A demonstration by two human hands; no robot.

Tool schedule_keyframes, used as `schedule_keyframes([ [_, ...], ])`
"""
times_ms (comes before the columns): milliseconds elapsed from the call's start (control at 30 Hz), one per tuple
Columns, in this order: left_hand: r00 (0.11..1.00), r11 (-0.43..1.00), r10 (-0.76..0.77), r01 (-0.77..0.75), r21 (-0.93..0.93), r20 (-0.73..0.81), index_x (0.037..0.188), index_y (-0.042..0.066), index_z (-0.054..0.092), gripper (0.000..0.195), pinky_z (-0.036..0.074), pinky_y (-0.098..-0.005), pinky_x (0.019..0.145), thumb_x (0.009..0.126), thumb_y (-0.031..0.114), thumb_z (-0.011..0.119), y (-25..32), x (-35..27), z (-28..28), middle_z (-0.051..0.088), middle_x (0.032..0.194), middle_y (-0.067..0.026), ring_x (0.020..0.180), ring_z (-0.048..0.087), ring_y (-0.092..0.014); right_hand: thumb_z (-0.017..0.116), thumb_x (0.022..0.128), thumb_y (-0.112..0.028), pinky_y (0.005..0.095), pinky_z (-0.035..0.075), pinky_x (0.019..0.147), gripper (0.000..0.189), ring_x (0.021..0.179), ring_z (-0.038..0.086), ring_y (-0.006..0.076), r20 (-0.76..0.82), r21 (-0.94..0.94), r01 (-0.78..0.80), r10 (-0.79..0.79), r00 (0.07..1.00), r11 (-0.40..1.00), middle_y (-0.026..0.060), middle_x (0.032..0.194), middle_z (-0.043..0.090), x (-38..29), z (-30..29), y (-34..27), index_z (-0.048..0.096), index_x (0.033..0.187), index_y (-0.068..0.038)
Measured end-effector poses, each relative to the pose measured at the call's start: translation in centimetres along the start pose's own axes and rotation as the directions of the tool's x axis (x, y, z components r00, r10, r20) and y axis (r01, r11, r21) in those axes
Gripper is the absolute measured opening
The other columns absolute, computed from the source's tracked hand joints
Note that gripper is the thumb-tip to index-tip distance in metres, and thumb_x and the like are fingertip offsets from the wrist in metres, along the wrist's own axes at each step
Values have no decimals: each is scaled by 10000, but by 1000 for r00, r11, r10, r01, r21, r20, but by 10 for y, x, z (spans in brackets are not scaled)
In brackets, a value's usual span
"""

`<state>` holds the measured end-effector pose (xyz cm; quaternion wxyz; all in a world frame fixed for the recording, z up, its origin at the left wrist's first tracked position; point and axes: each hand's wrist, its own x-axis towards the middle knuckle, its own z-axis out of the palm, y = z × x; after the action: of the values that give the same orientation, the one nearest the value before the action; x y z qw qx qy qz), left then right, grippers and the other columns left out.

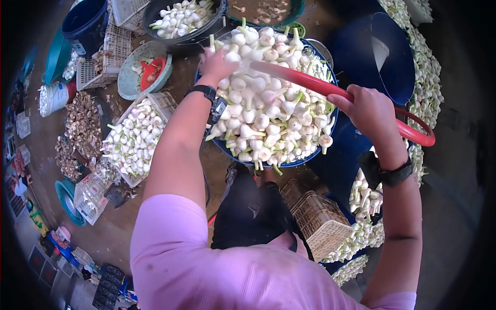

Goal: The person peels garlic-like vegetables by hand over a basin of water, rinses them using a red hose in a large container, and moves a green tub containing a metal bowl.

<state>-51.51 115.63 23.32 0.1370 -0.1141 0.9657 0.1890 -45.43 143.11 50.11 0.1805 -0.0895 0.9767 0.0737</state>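
A large heap of peeled-back garlic bulbs (267, 112) with short green stems fills a round blue tub (228, 155) before me. My right hand (368, 108) is closed around a red hose (306, 79). Its mouth points left over the upper part of the heap, and water sprays from it onto the bulbs. My left hand (217, 65) rests on the heap's upper left edge beside the spray, fingers spread; its fingertips are partly blurred. Black straps are on both wrists.
A black tub (190, 38) of garlic stands beyond. To the left are a white crate (166, 104) of bulbs and a pale green basin (126, 73) holding a red scoop (153, 73). Blue barrels (372, 58) and more garlic (424, 73) line the right. Stacked crates (321, 221) stand near my legs.
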Motion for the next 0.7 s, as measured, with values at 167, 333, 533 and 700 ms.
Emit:
schedule_keyframes([
  [167,975,963,169,-132,-233,144,1250,187,458,747,286,-357,1001,622,555,621,-3,9,18,318,1332,-200,1249,293,-328,510,768,-556,385,467,562,509,623,597,287,-30,-5,-127,127,991,992,110,598,590,12,3,15,616,690,-64],
  [333,999,597,-39,2,-802,-27,1179,42,487,666,354,-356,942,658,419,662,-26,26,39,435,1249,-172,1132,440,-303,521,756,-564,378,449,542,513,606,590,285,26,-16,-124,125,992,992,111,595,587,-3,3,19,615,686,-65],
  [533,980,564,47,136,-815,196,1187,39,475,616,383,-317,896,668,307,672,-44,35,32,531,1142,-127,1024,521,-214,535,744,-567,380,440,534,525,597,583,289,-19,63,-46,47,999,997,114,585,578,-11,-10,-18,611,674,-52],
  [700,956,574,143,130,-808,255,1264,46,406,729,358,-307,925,658,340,686,-35,19,23,490,1211,-125,1086,485,-209,530,742,-570,376,441,538,534,587,578,285,-16,51,-17,18,1000,999,114,574,568,-19,-3,-20,606,666,-46],
])
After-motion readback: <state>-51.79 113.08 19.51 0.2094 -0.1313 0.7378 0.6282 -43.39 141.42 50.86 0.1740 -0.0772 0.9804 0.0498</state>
